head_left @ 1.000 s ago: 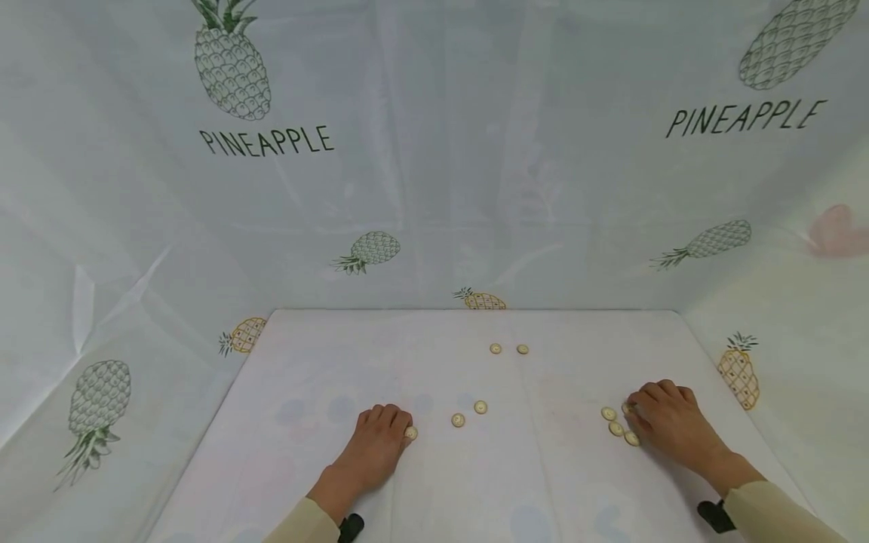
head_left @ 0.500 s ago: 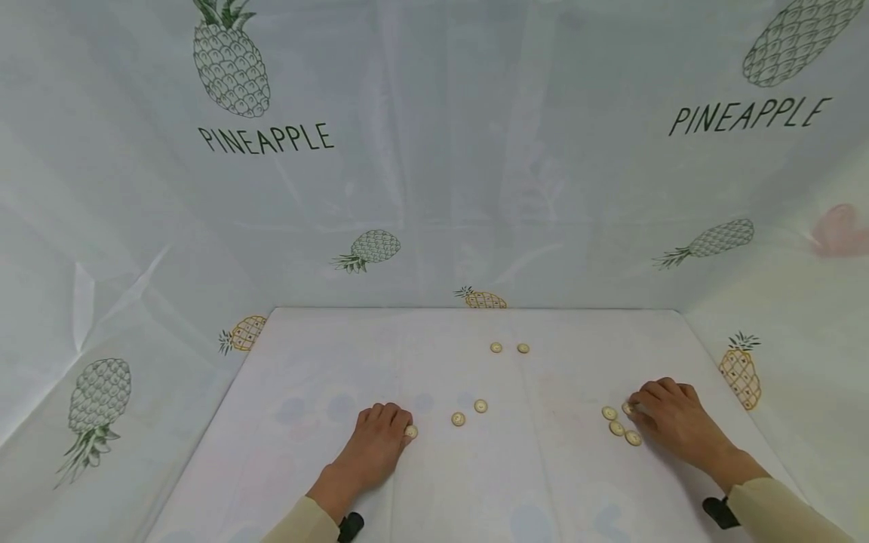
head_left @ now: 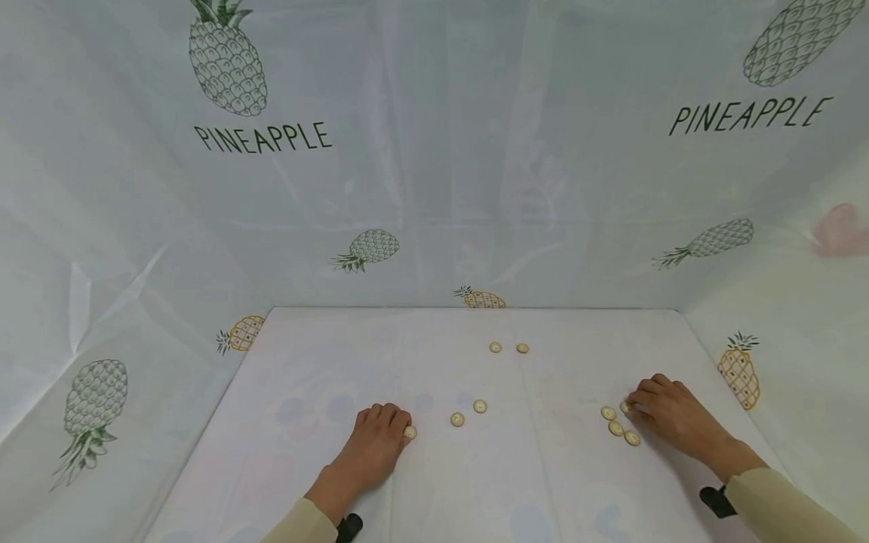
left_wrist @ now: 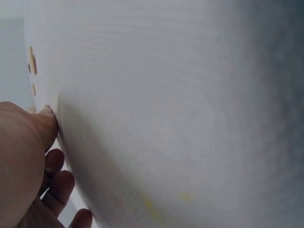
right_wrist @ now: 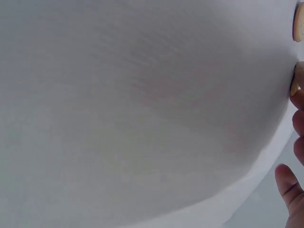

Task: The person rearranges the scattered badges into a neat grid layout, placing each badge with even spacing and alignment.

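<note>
Pineapple-printed cloth (head_left: 462, 173) hangs around the back and sides of a pale worktop (head_left: 468, 494), probably to shut out other clutter and leave the small round discs as the main things to look at. At the robe-coloured cuffs, both arms come in low from the near edge, the hands well apart, each beside its own disc. Thumb and fingers of the left hand (head_left: 370, 450) are curled in and appear to pinch the left disc (head_left: 410, 432) by its edge, perhaps because so thin a piece offers little else to hold. Likewise the right hand (head_left: 672, 418) appears to pinch the right disc (head_left: 625, 406), partly hidden by the fingertips; neither wrist view shows the contact fully. Both discs sit at worktop level or close to it; any lift is too slight to tell. Just beside the right disc lie three discs (head_left: 615, 428) in a slanting, bent line, seemingly grouped on that side. Toward the middle, a near pair (head_left: 458, 419) lies flat, the two apart from each other, and a far pair (head_left: 495, 348) sits near the back edge, also with a gap.
</note>
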`<action>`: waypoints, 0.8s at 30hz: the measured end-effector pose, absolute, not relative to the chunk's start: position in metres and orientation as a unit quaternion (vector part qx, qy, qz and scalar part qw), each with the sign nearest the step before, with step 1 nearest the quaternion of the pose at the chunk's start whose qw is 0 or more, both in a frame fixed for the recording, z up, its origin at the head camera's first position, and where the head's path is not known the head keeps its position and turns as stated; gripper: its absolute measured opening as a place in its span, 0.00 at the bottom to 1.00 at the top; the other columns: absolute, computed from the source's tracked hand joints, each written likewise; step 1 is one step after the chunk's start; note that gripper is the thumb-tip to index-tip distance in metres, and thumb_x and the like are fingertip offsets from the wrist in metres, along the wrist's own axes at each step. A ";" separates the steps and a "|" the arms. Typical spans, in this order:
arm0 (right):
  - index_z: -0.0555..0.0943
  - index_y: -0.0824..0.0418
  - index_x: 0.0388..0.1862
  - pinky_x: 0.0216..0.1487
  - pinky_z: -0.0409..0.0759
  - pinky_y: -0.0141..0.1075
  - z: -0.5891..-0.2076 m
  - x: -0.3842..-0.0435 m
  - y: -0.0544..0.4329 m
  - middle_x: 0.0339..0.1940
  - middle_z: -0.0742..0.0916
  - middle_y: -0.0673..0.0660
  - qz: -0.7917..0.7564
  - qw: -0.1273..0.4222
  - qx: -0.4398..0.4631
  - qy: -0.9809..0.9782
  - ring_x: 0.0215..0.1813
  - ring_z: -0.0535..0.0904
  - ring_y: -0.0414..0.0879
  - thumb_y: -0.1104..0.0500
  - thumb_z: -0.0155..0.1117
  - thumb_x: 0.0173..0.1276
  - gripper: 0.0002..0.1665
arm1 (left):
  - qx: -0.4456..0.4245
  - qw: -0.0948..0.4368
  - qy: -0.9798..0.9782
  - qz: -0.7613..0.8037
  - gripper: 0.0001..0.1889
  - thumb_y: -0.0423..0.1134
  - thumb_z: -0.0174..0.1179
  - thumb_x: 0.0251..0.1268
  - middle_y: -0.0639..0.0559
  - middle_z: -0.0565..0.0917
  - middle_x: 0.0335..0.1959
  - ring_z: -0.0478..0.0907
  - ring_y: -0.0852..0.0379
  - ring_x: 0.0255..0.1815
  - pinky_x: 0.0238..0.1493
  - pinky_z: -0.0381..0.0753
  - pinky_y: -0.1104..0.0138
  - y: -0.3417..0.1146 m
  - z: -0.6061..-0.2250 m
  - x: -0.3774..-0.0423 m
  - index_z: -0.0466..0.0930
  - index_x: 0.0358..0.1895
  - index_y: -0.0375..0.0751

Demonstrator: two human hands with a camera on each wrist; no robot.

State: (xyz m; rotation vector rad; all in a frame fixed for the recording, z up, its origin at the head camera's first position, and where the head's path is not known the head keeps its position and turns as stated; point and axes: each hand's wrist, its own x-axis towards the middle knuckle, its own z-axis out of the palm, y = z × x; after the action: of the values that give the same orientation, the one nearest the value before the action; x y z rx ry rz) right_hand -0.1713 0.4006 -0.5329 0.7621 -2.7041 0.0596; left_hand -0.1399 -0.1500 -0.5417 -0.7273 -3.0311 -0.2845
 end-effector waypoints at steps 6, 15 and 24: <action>0.87 0.53 0.36 0.43 0.76 0.50 -0.531 -0.174 0.396 0.38 0.85 0.48 0.013 0.151 0.257 -0.955 0.44 0.77 0.49 0.55 0.81 0.57 0.11 | -0.232 0.008 -0.968 -0.090 0.10 0.46 0.63 0.79 0.54 0.77 0.50 0.71 0.53 0.53 0.63 0.73 0.48 -0.150 -0.540 -0.139 0.75 0.53 0.48; 0.82 0.59 0.37 0.49 0.73 0.59 -0.538 -0.180 0.397 0.38 0.83 0.55 -0.036 0.212 0.279 -0.936 0.44 0.76 0.56 0.51 0.68 0.58 0.13 | -0.232 0.005 -0.969 -0.082 0.10 0.47 0.62 0.79 0.54 0.76 0.50 0.71 0.53 0.53 0.63 0.73 0.48 -0.150 -0.541 -0.138 0.74 0.53 0.49; 0.80 0.62 0.36 0.49 0.74 0.61 -0.535 -0.185 0.397 0.37 0.82 0.58 -0.030 0.240 0.282 -0.928 0.43 0.75 0.58 0.34 0.28 0.81 0.41 | -0.241 0.018 -0.967 -0.083 0.10 0.46 0.61 0.80 0.53 0.76 0.50 0.71 0.53 0.53 0.62 0.73 0.49 -0.151 -0.543 -0.140 0.74 0.53 0.48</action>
State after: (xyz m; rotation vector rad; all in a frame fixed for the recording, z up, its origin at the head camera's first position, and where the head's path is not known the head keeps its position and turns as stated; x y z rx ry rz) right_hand -0.1845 0.3970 -0.5350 0.7720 -2.5400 -0.0814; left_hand -0.1396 -0.1512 -0.5428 -0.7470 -3.0027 -0.2587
